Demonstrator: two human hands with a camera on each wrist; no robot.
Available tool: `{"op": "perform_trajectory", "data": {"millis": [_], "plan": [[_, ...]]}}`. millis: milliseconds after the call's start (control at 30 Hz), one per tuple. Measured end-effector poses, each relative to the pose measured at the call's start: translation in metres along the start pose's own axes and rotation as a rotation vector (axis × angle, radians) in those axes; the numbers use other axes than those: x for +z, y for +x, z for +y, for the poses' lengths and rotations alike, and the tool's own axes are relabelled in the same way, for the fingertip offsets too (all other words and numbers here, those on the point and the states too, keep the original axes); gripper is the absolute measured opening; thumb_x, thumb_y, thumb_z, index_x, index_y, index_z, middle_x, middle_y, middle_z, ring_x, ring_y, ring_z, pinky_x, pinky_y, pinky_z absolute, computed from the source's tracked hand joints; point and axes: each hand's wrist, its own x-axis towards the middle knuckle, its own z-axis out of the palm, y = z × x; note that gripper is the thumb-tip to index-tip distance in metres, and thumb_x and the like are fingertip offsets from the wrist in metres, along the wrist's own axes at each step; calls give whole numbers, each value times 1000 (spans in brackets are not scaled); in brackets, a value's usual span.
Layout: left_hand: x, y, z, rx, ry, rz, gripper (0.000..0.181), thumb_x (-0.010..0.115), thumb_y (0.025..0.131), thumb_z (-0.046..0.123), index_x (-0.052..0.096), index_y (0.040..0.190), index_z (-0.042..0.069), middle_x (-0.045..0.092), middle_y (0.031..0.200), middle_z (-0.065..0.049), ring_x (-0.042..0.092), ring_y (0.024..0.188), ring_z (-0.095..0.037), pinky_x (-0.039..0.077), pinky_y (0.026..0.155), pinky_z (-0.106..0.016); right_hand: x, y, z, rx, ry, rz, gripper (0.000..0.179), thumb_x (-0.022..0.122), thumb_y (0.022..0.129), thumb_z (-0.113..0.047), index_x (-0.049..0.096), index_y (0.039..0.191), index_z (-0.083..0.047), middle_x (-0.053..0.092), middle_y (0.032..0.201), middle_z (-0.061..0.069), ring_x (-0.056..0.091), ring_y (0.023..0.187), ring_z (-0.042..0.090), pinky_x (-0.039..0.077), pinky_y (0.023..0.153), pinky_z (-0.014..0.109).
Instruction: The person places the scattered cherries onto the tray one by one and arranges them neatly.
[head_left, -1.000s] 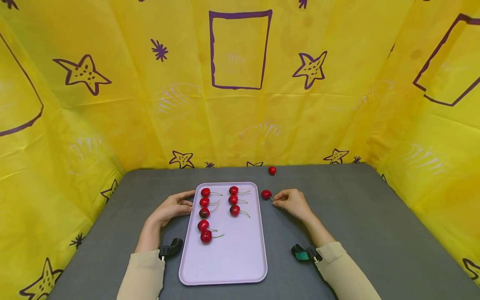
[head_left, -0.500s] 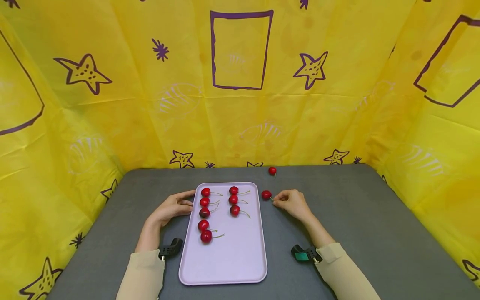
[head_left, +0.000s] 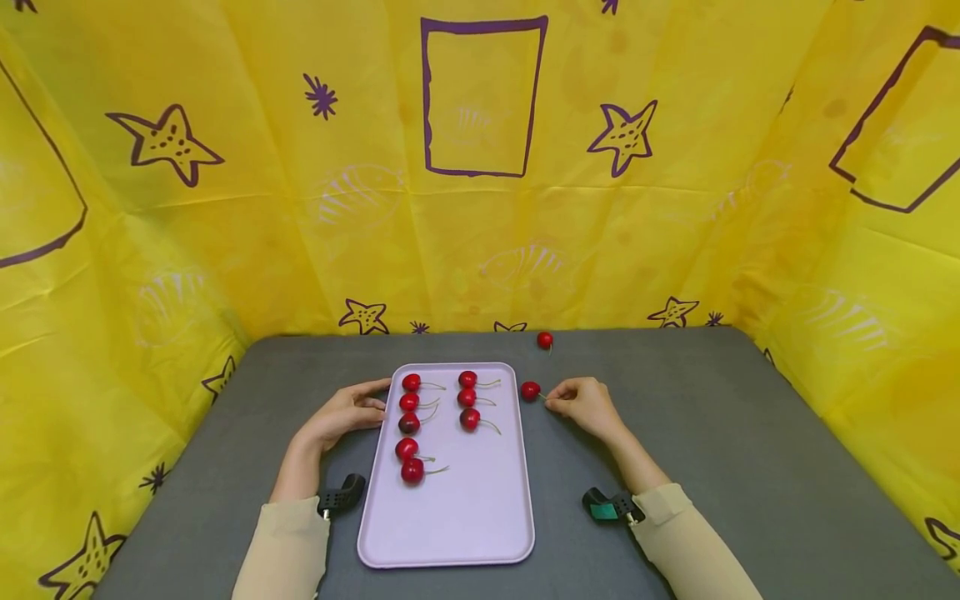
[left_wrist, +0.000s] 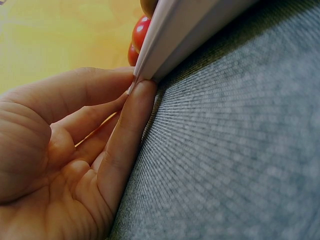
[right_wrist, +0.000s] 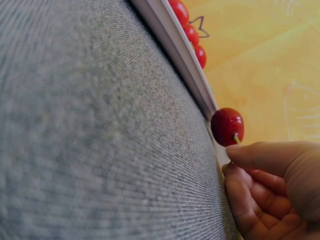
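A pale lilac tray (head_left: 450,525) lies on the table with two columns of stemmed cherries on it. At its left edge, my left hand (head_left: 345,417) holds the rim; in the left wrist view the fingertips meet the tray's outer wall (left_wrist: 172,42). My right hand (head_left: 585,406) is just off the tray's right side. Between thumb and finger it pinches the stem of a cherry (head_left: 530,391). In the right wrist view that cherry (right_wrist: 227,126) shows in front of the fingertips, near the tray's side.
One more cherry (head_left: 544,340) lies on the grey table (head_left: 720,433), behind the tray's far right corner. A yellow cloth (head_left: 480,250) with purple stars and fish drawings hangs behind and at both sides.
The cherry in my right hand has shifted very slightly left, towards the tray. My left hand and the tray look the same.
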Motion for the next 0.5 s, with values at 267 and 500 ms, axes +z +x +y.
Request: {"op": "perform_trajectory", "data": {"millis": [267,500], "plan": [[0,0,1,-6,1,2,70,69,89,16,39,151,8,64,112,-16,61,94,-17,58,85,-24,0,1,1,24,29,-10,11,80,81,-21,77,84,-10,74,73,4,62,59,6,48,59,21],[-1,0,0,-4,-2,2,70,69,88,16,39,151,8,64,113,-17,61,95,-17,58,85,-24,-1,2,-5,8,47,-6,12,80,81,-22,77,85,-10,74,74,3,61,60,8,49,58,22]]}}
